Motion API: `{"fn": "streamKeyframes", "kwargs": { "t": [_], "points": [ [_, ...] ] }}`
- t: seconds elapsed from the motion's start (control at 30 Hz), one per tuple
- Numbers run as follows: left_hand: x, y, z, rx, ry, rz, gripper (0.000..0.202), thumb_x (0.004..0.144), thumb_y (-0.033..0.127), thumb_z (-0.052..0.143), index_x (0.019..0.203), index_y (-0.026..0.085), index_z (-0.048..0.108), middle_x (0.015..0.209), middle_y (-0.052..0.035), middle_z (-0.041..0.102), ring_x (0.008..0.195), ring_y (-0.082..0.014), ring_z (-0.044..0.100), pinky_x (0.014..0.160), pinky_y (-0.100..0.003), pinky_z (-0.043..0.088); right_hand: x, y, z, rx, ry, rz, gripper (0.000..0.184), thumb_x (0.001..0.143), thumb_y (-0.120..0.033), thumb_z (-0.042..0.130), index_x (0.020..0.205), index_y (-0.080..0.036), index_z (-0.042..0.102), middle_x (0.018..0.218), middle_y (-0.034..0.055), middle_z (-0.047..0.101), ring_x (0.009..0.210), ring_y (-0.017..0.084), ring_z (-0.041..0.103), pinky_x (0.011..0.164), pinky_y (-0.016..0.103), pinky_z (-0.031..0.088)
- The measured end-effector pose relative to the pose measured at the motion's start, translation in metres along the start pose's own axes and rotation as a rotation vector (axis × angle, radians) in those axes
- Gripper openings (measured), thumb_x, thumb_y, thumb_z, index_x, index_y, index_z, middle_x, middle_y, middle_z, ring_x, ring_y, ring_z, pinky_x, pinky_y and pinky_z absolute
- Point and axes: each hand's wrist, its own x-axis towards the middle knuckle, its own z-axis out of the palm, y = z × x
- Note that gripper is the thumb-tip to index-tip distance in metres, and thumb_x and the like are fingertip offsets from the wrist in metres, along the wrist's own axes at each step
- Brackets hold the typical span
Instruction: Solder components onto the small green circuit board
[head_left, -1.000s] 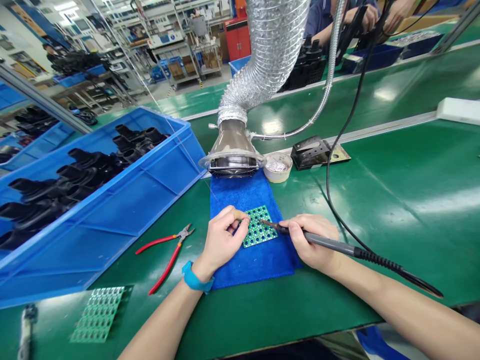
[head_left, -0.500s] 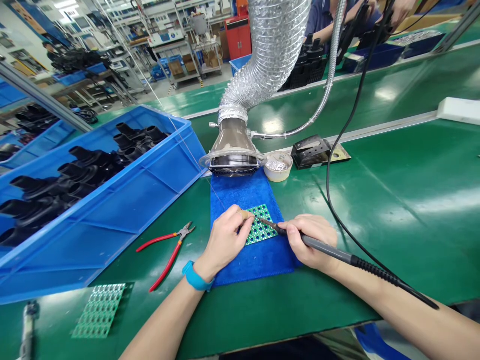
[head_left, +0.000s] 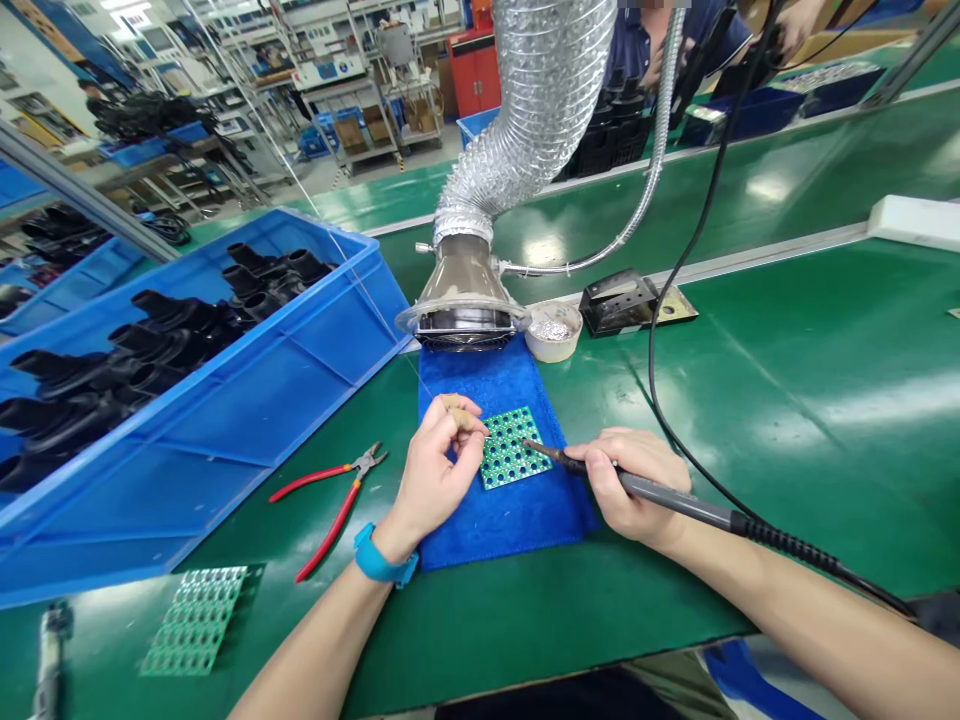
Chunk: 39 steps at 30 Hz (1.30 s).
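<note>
My right hand point(head_left: 634, 480) is closed round the grey grip of a soldering iron point(head_left: 682, 503). The iron's tip points left, at or just over the right part of a green circuit board point(head_left: 516, 465) with rows of round holes. This board lies on a blue cloth point(head_left: 495, 535). At the board's left edge, my left hand point(head_left: 442, 455) pinches a thin solder wire point(head_left: 421, 382) that runs down from the upper left; tan covers wrap some of its fingertips. A blue band point(head_left: 384, 558) circles the left wrist.
Red-handled cutters point(head_left: 334, 520) lie open left of the cloth, near a second circuit board point(head_left: 193, 622). A blue crate point(head_left: 300, 400) holds black parts. An extraction hose point(head_left: 517, 130) hangs above the cloth. Behind are a tub point(head_left: 555, 345) and a metal stand point(head_left: 619, 303). A co-worker point(head_left: 637, 50) stands across the bench.
My left hand has moved left, uncovering more of the board. My right hand has shifted slightly right with the soldering iron, and the two hands are farther apart.
</note>
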Motion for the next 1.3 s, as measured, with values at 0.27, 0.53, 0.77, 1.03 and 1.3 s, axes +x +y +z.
{"fn": "streamKeyframes", "kwargs": {
  "t": [0.27,0.53,0.77,1.03,1.3],
  "points": [
    [-0.002,0.005,0.003,0.092,-0.112,0.097,0.012,0.094,0.012,0.052,0.09,0.018,0.062,0.107,-0.009,0.059,0.097,-0.0184,0.06,0.071,-0.029,0.049,0.0,-0.002,0.0,0.044,-0.009,0.008,0.023,0.086,-0.007,0.052,0.072,-0.018,0.067,0.056,-0.0009,0.068,0.043,0.011,0.059,0.048,0.024,0.047],
    [-0.002,0.004,0.003,0.104,-0.154,0.096,0.012,0.094,0.012,0.052,0.089,0.018,0.062,0.109,-0.009,0.058,0.088,-0.0152,0.06,0.068,-0.027,0.049,-0.001,-0.001,0.002,0.033,-0.037,0.009,0.023,0.086,-0.007,0.052,0.074,-0.019,0.068,0.058,-0.0006,0.07,0.044,0.011,0.061,0.048,0.024,0.048],
    [-0.002,0.004,0.007,0.131,-0.173,0.139,0.013,0.095,0.011,0.051,0.092,0.018,0.061,0.108,-0.0093,0.058,0.09,-0.0155,0.061,0.069,-0.026,0.051,0.0,-0.002,0.001,0.03,-0.076,-0.012,0.023,0.086,-0.008,0.052,0.074,-0.019,0.068,0.059,-0.0006,0.071,0.044,0.011,0.062,0.049,0.025,0.05],
    [-0.004,0.002,0.016,0.291,-0.203,0.275,0.014,0.099,0.011,0.048,0.101,0.017,0.061,0.11,-0.0118,0.06,0.112,-0.0208,0.062,0.092,-0.037,0.056,-0.004,0.001,0.002,0.014,-0.087,-0.065,0.022,0.088,-0.009,0.052,0.075,-0.019,0.066,0.059,-0.0018,0.071,0.043,0.011,0.061,0.049,0.024,0.049],
    [0.006,0.01,-0.014,0.467,0.281,0.364,0.006,0.095,0.014,0.061,0.096,0.02,0.062,0.105,-0.0083,0.066,0.105,-0.0206,0.064,0.091,-0.039,0.054,-0.004,0.0,0.003,0.024,-0.068,-0.068,0.023,0.087,-0.008,0.052,0.073,-0.018,0.066,0.058,-0.0008,0.07,0.043,0.011,0.06,0.048,0.025,0.048]
  ]
}}
